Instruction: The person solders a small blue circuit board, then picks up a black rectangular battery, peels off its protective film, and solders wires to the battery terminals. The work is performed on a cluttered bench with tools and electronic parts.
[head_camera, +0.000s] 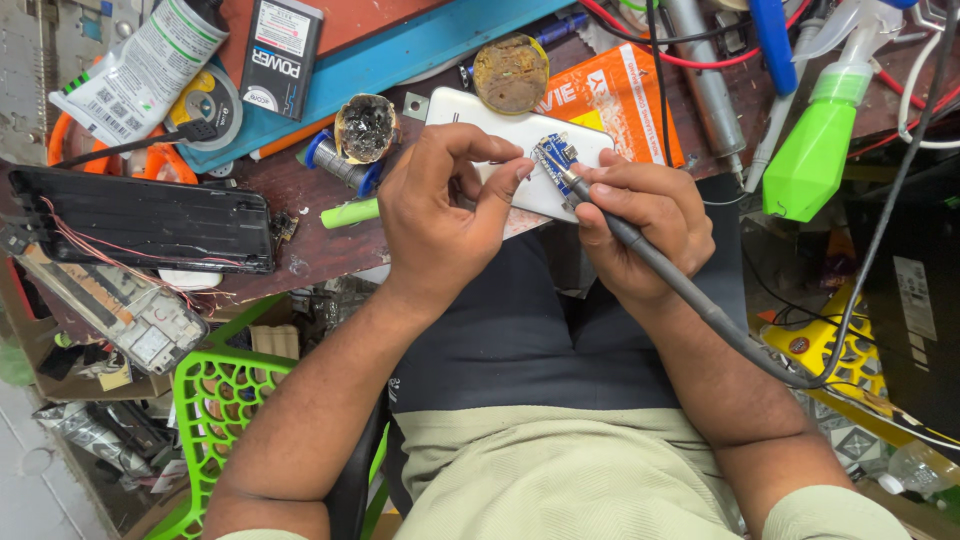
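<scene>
Sitting open, a round tin (511, 73) holds brownish paste near both hands (445, 215).

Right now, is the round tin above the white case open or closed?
Open. The round tin has no lid on it, and its brownish, crusted contents show from above. It sits on the bench just beyond the white case.
</scene>
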